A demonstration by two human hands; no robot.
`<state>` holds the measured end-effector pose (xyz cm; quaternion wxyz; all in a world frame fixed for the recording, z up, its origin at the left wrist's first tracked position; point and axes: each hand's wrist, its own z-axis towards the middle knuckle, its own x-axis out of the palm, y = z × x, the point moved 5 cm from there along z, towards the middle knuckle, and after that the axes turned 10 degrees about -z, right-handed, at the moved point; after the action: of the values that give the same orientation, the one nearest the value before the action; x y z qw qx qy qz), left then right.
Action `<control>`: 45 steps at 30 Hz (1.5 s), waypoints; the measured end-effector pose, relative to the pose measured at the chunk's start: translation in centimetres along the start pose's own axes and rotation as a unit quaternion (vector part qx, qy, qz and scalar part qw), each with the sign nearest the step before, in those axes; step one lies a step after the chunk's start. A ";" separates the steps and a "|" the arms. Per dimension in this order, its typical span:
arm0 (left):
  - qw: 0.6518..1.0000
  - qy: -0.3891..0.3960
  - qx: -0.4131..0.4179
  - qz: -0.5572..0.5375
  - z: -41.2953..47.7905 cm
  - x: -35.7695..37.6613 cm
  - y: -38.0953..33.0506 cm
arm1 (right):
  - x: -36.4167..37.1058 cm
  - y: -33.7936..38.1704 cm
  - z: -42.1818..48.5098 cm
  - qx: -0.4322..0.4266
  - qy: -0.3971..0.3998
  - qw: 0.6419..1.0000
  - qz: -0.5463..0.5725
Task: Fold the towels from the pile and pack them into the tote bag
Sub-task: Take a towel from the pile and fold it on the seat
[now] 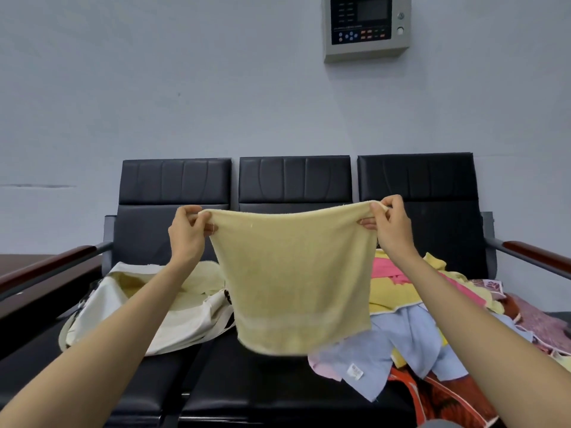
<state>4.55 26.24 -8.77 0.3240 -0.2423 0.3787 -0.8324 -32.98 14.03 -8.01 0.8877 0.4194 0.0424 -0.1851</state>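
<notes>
Two bare forearms reach forward from the lower corners of the view, over a row of black seats (262, 390). On the right seat, near the right forearm, lies the pile of towels (411, 332), loose and crumpled: a pale blue one with a small white label at the front, yellow and pink ones behind it, and red patterned cloth at the edge. On the left seat, under the left forearm, lies the cream tote bag (173, 316), on its side with its mouth gaping and pale yellow cloth showing inside.

Between bag and pile, above the middle seat, a yellow towel (293, 279) hangs flat in the air, touching neither. Its top edge is stretched between the hands and its lower hem hangs free. The left hand (185, 233) pinches the top left corner, fingers (197, 219) curled against the thumb. The right hand (392, 230) pinches the top right corner the same way, its fingers (378, 211) bunched on the cloth.

Behind stand three padded backrests, with a wood-topped armrest at either end. Beyond is a pale wall (154, 88) with a grey control panel (366, 26) mounted high up.
</notes>
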 end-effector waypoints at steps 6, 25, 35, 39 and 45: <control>0.998 0.028 -0.010 0.059 1.5 1.0 1.7 | 1.7 -1.6 1.2 0.027 0.018 0.999 -0.025; 0.950 0.206 -0.188 0.138 -9.5 -1.9 21.1 | 8.2 -21.1 -10.1 0.165 0.270 0.948 0.018; 0.910 0.305 -0.244 0.139 -13.3 -5.9 24.1 | 6.4 -22.1 -15.5 0.115 0.474 0.868 -0.090; 0.884 0.333 -0.265 0.191 -13.9 -5.8 25.3 | 7.0 -22.4 -16.8 0.092 0.530 0.824 -0.179; 0.892 0.275 -0.233 0.271 -13.0 -4.1 26.3 | 8.1 -21.5 -16.9 0.122 0.555 0.787 -0.240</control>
<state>8.17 22.14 -37.86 0.3543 0.0397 0.6869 -0.6333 -31.96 12.05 -36.43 0.5796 0.5312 0.6039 -0.1314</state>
